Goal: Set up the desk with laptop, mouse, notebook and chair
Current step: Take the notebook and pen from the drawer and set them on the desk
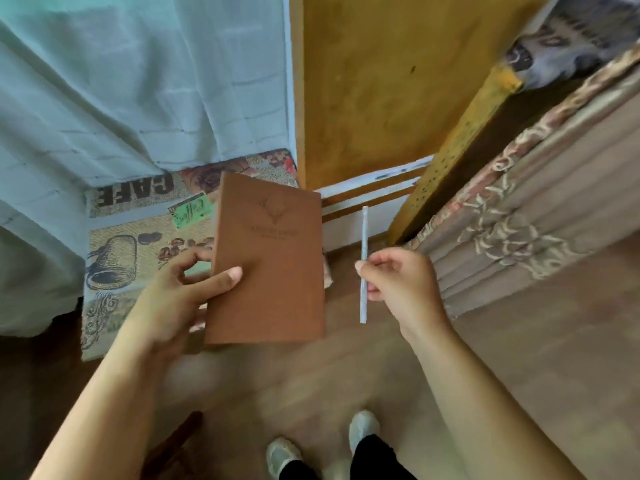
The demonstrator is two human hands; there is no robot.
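A brown notebook (270, 261) with a stamped deer emblem is held in the air in front of me. My left hand (180, 292) grips its left edge, thumb on the cover and fingers behind it. My right hand (394, 278) pinches a thin pale pen (363, 230) near its middle; the pen stands roughly upright, apart from the notebook. No laptop, mouse, chair or desk is in view.
A mat printed with "CAFE" and coffee pictures (131, 237) lies on the wooden floor (519, 358) at left. Pale curtains (121, 81) hang above it. A yellow wooden panel (374, 81) and patterned bedding (540, 209) stand ahead and right. My feet (322, 445) are below.
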